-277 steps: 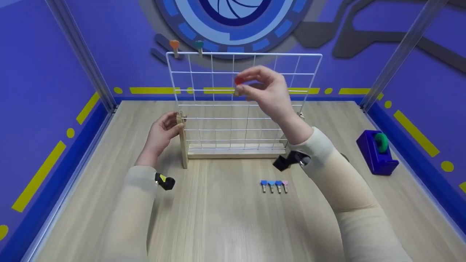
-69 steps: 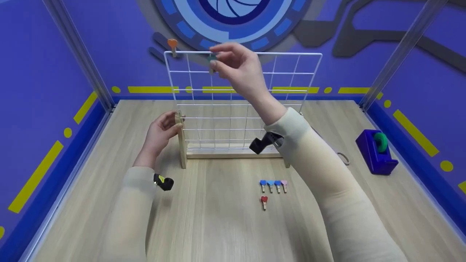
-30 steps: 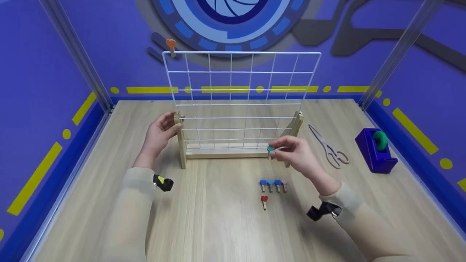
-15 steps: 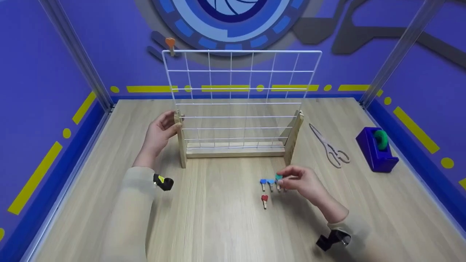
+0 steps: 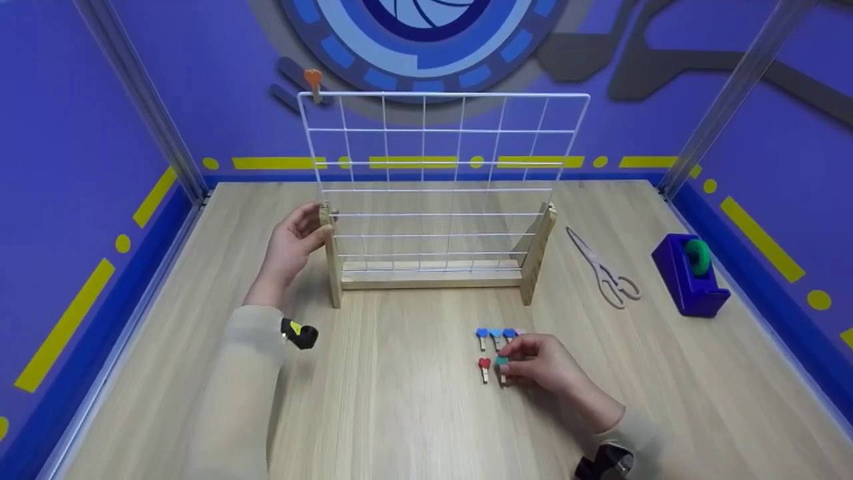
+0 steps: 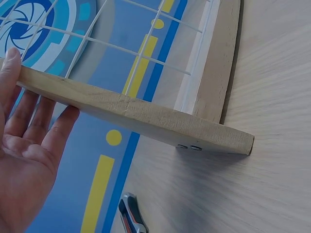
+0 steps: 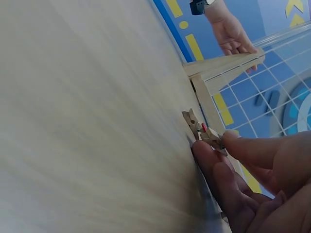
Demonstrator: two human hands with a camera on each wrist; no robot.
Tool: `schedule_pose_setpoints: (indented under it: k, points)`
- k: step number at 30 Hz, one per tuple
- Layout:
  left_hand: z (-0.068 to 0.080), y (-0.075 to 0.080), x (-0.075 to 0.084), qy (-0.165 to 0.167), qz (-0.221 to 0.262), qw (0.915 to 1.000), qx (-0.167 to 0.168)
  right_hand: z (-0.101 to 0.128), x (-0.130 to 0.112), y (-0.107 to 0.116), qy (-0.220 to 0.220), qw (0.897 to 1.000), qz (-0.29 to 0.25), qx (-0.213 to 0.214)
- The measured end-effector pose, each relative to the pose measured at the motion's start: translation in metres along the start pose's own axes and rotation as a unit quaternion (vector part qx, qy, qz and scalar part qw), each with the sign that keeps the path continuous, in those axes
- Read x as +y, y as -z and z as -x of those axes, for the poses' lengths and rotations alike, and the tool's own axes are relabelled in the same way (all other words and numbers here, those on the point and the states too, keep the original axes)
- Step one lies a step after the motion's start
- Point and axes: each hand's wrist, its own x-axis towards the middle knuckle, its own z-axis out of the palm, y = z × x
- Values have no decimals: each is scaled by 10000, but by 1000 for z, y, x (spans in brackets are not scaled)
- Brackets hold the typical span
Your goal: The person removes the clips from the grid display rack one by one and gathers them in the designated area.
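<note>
A white wire grid [image 5: 440,160] stands upright in a wooden rack [image 5: 430,277] on the table. My left hand [image 5: 318,223] holds the rack's left post [image 6: 136,114], thumb on one side and fingers behind it [image 6: 29,116]. My right hand [image 5: 510,357] pinches a teal heart clothespin [image 5: 501,362] low over the table, right beside a red heart clothespin [image 5: 484,367]. In the right wrist view, my fingertips [image 7: 233,145] close on the clothespin [image 7: 206,132]. One orange heart clothespin [image 5: 312,80] is clipped on the grid's top left corner.
A row of three blue and one pink heart clothespins [image 5: 496,335] lies just beyond my right hand. Scissors [image 5: 603,267] lie right of the rack, with a blue tape dispenser [image 5: 690,277] further right. Purple walls enclose the wooden table [image 5: 400,413].
My right hand took the teal clothespin off the grid's top wire and brought it down to the table beside the red one. The left hand stayed on the post.
</note>
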Motion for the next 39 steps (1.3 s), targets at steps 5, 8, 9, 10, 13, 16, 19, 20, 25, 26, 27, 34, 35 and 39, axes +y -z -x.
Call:
schedule_pose_setpoints:
  k: [5,8,9,10,13,16,19,20,25,26,27,34,35,39]
  points:
    - [-2,0,-1,-115,84,9999,-21,0,-2,-3,-19,10000,16,-85]
    - [-2,0,-1,-169,107,9998,-20,-1,-3,-5,14,9999,134,-55]
    - [-2,0,-1,-179,87,9998,-26,-1,-3,-5,10,9998,181,-31]
    - [-2,0,-1,-188,101,9998,-28,-1,-3,-5,2,9998,220,-9]
    - [-2,0,-2,-204,99,9997,-36,0,-4,-6,-56,9994,333,53]
    - [-3,0,-2,-213,126,9997,-43,0,-4,-7,-111,9990,432,93]
    - [-3,1,-3,-211,111,9997,-37,0,-4,-8,-144,9986,494,138]
    - [-3,1,-3,-210,101,9997,-35,-1,-4,-8,-141,9985,509,153]
    - [-3,2,-2,-174,47,9998,-4,-1,-3,-8,-65,9984,544,166]
    - [-2,2,-2,-168,21,9999,-11,-1,-2,-8,-57,9984,541,169]
    - [-2,1,-2,-160,13,9999,-8,-1,-2,-8,-57,9984,532,173]
    - [-1,1,-1,-112,-93,9999,-20,2,-10,-4,308,9937,955,497]
    - [-1,1,-1,-111,-97,9999,-29,2,-12,-4,416,9919,1059,566]
    - [-1,0,-2,-139,-6,9999,-42,2,-23,-1,769,9886,1127,638]
